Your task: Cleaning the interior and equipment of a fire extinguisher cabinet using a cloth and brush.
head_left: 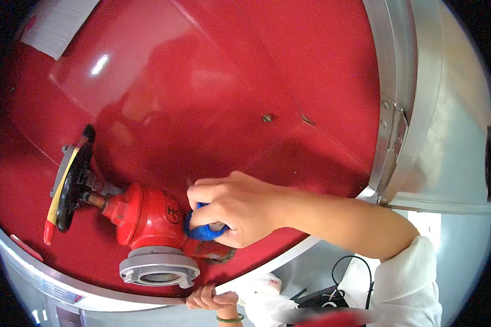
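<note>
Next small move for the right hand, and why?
Probably ease the blue cloth down and left onto the grey coupling: the right hand holds it bunched at the red valve body, and the coupling lies close by with nothing covering it.

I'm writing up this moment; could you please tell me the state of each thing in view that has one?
Blue cloth: bunched in right hand, against red valve
Silver outlet: no hose attached
Black handwheel: fitted on the valve stem
Red cabinet: open
Left hand: curled over white rim
</note>
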Available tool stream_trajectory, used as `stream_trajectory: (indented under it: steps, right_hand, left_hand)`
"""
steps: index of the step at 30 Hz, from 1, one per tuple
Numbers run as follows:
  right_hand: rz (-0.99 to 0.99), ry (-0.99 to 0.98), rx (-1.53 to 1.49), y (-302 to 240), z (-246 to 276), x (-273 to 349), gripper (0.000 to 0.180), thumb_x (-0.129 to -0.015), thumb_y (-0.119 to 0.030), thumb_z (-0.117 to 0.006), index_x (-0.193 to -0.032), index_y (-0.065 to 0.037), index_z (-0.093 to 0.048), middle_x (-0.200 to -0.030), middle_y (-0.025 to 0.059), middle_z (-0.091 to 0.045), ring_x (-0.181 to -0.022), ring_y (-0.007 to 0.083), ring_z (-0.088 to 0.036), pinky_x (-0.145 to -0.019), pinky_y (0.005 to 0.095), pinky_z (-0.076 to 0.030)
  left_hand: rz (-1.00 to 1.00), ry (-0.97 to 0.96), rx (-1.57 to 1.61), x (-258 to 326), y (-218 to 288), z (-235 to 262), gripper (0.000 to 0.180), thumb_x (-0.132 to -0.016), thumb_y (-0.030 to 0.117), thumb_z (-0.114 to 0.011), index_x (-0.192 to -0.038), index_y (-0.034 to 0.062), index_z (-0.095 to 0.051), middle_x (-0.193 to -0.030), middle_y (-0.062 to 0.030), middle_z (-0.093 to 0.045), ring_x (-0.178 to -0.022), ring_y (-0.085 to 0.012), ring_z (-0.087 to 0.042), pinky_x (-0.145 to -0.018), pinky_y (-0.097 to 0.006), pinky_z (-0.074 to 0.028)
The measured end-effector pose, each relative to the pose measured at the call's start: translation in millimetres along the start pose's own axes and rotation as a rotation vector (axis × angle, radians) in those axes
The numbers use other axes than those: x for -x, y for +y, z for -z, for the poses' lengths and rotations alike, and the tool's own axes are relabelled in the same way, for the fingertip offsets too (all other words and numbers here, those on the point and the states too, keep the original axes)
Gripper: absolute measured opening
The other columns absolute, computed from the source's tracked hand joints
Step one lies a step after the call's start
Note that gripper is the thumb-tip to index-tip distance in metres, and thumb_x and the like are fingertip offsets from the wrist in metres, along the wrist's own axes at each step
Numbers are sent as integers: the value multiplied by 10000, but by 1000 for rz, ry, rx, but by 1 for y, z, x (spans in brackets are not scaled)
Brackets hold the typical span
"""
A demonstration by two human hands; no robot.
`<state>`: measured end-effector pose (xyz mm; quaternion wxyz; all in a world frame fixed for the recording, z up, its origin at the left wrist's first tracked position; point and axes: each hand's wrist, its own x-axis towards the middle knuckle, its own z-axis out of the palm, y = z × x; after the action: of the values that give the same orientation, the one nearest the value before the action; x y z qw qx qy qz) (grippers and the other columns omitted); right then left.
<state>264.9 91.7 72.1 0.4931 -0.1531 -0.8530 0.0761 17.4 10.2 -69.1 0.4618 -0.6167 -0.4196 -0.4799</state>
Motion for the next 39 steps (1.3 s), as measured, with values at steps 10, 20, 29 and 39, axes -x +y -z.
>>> stream_trajectory:
  steps: [10,20,29,39]
  right_hand:
    - [119,-60,40,-2,0,-1,309,-601,-157,-697,-899,-112,-627,-870,45,-479,-834,227,-520,-521,360,-475]
    - [131,3,56,2,3,-1,222,-606,-140,-680,-818,-98,-626,-842,48,-471,-812,223,-511,-518,353,-469]
    - [131,-51,66,-1,2,0,162,-590,-167,-670,-709,-89,-593,-831,54,-492,-841,227,-532,-539,371,-484]
    - [231,-303,278,-2,-13,6,274,-573,-195,-693,-817,-90,-623,-935,52,-480,-931,184,-501,-510,320,-485]
  left_hand:
    - [-25,-44,-9,0,-3,4,328,-893,268,-264,-732,98,-493,-672,-36,-449,-672,-210,-390,-738,-374,-288]
    - [-20,-29,-6,3,-2,1,341,-896,273,-259,-723,98,-495,-654,-28,-447,-648,-206,-391,-737,-362,-292]
    - [-28,11,-24,0,0,-1,332,-902,269,-253,-714,102,-471,-653,-24,-428,-649,-203,-381,-729,-359,-286]
    - [-61,2,-20,2,-5,-5,350,-908,279,-248,-725,96,-483,-662,-27,-443,-641,-203,-382,-720,-357,-293]
